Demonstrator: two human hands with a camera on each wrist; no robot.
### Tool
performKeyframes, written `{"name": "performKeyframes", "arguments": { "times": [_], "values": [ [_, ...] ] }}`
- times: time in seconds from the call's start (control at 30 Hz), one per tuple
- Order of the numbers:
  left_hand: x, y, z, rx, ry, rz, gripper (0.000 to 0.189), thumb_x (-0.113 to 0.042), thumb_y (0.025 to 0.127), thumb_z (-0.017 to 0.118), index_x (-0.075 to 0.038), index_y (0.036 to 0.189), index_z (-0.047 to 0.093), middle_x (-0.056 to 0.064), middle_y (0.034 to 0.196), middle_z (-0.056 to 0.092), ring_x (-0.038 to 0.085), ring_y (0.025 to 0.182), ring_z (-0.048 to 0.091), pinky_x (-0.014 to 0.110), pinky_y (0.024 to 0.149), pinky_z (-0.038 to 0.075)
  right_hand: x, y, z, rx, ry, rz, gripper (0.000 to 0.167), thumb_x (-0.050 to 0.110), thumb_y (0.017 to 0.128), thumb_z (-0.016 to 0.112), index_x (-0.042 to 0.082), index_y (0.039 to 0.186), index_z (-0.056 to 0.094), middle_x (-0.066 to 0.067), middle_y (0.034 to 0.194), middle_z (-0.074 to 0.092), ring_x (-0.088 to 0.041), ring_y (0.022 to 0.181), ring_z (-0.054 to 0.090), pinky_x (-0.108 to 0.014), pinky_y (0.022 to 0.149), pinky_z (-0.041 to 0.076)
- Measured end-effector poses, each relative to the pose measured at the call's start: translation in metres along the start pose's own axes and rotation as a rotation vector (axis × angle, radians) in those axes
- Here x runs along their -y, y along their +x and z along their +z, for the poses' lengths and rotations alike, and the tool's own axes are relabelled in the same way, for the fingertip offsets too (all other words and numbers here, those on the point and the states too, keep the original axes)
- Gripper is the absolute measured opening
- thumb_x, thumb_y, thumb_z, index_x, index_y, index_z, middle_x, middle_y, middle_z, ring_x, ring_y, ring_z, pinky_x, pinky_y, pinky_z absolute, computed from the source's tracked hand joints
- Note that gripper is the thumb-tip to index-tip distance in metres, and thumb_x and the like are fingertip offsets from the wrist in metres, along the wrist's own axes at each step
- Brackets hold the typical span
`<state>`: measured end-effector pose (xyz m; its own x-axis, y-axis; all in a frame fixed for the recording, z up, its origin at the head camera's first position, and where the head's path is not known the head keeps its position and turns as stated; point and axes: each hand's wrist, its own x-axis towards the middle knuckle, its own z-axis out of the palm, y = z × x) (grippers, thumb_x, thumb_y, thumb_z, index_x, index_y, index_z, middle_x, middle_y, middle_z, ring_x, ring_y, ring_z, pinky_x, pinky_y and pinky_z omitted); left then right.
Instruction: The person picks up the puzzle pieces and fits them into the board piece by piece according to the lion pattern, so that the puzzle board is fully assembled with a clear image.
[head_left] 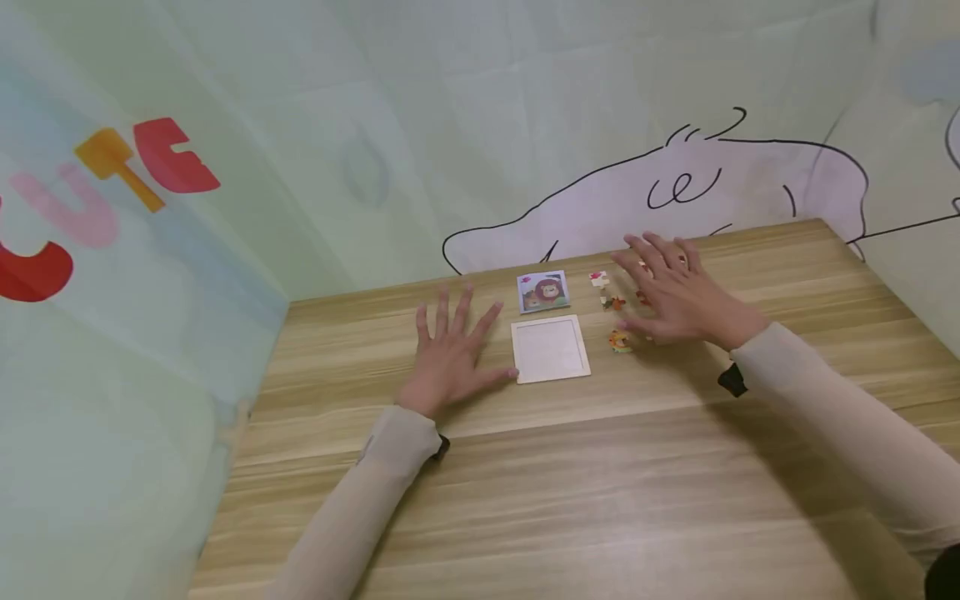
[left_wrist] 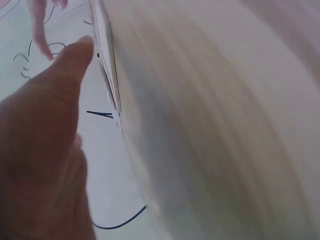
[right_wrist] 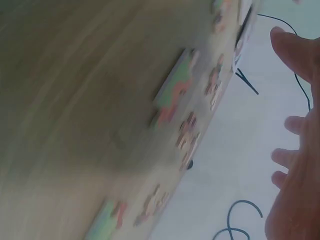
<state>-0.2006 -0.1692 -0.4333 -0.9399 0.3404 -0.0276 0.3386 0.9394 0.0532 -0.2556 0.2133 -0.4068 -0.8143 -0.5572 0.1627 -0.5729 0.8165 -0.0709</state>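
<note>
My left hand (head_left: 448,357) has its fingers spread, with the thumb tip right at the near left corner of a square, light wooden puzzle tray (head_left: 551,350). Behind the tray is a small picture (head_left: 543,292) of a lion. My right hand (head_left: 678,293), fingers extended and apart, hovers over colourful jigsaw pieces and holds nothing. Some of these show left of it, among them a pink-and-white piece (head_left: 597,279) and an orange one (head_left: 619,340). Others are partly hidden under the hand. The right wrist view shows a green-and-red piece (right_wrist: 175,87) lying on the table below the hand.
The wood-grain table (head_left: 510,500) ends at a printed cloth backdrop (head_left: 390,150) at the back and left. Dark bands show at both cuffs, one strap (head_left: 732,380) under the right sleeve. The right forearm casts a shadow across the tabletop.
</note>
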Motion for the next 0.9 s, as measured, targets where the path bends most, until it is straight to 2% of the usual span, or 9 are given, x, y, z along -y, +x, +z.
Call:
{"name": "performKeyframes", "arguments": {
  "times": [0.1, 0.27, 0.4, 0.6, 0.9],
  "values": [
    [0.000, 0.004, 0.003, 0.083, -0.082, 0.005, 0.106, -0.089, 0.089, 0.054, -0.041, 0.173, 0.010, 0.014, 0.184, -0.007, 0.049, 0.167, -0.016, 0.077, 0.129, -0.006, 0.003, 0.008, 0.001, 0.035, 0.055, 0.017, 0.093, 0.060, 0.097, 0.063, 0.013, 0.168, 0.027, -0.024, 0.178, 0.019, -0.049, 0.165, 0.013, -0.073, 0.126, 0.011],
    [0.005, 0.011, 0.012, 0.247, -0.247, -0.019, 0.103, -0.085, 0.090, 0.058, -0.050, 0.171, 0.005, 0.010, 0.183, -0.016, 0.046, 0.167, -0.021, 0.075, 0.130, -0.007, 0.005, 0.018, 0.007, 0.076, 0.098, 0.028, 0.085, 0.055, 0.102, 0.059, 0.011, 0.167, 0.029, -0.025, 0.177, 0.022, -0.051, 0.164, 0.016, -0.073, 0.126, 0.011],
    [0.012, 0.017, 0.023, 0.332, -0.304, -0.033, 0.100, -0.088, 0.089, 0.056, -0.057, 0.168, 0.002, 0.005, 0.181, -0.024, 0.043, 0.166, -0.025, 0.074, 0.130, -0.007, 0.005, 0.024, 0.013, 0.103, 0.098, 0.027, 0.073, 0.046, 0.109, 0.054, 0.007, 0.167, 0.031, -0.026, 0.175, 0.027, -0.051, 0.162, 0.021, -0.074, 0.127, 0.014],
    [0.017, 0.023, 0.030, 0.350, -0.294, -0.036, 0.099, -0.089, 0.088, 0.055, -0.062, 0.165, -0.002, 0.000, 0.180, -0.028, 0.041, 0.166, -0.028, 0.075, 0.129, -0.008, 0.004, 0.037, 0.017, 0.110, 0.131, 0.025, 0.054, 0.030, 0.114, 0.049, 0.002, 0.160, 0.043, -0.026, 0.169, 0.039, -0.050, 0.158, 0.031, -0.071, 0.127, 0.020],
    [0.014, 0.022, 0.020, 0.355, -0.320, -0.033, 0.099, -0.084, 0.090, 0.059, -0.058, 0.167, 0.001, 0.003, 0.181, -0.026, 0.042, 0.165, -0.029, 0.076, 0.128, -0.010, 0.002, 0.062, 0.017, 0.163, 0.212, 0.099, 0.042, 0.017, 0.111, 0.051, 0.002, 0.150, 0.058, -0.025, 0.163, 0.049, -0.051, 0.153, 0.037, -0.075, 0.126, 0.023]
  ]
}}
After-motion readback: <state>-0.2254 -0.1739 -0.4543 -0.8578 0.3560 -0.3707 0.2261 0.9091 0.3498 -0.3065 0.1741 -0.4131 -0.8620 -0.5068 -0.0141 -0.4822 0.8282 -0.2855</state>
